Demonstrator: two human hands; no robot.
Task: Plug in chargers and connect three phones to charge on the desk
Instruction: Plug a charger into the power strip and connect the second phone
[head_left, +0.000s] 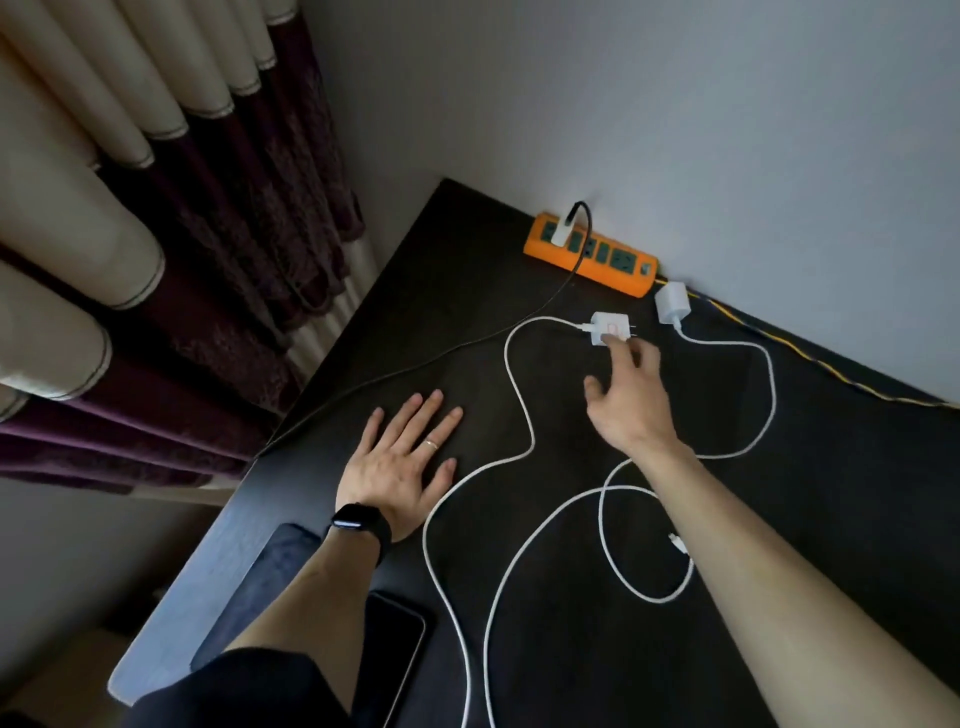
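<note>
An orange power strip lies against the wall at the back of the dark desk. One white charger with a black cable is plugged into its left end. A second white charger lies loose on the desk, prongs to the right, and the fingertips of my right hand touch it. A third white charger lies beside the strip's right end. My left hand rests flat on the desk, fingers spread. Two dark phones lie near the front left, partly under my left arm.
White cables loop across the middle of the desk, one connector tip beside my right forearm. The black cable runs off the left edge. A yellow and black cord follows the wall. Curtains hang at the left.
</note>
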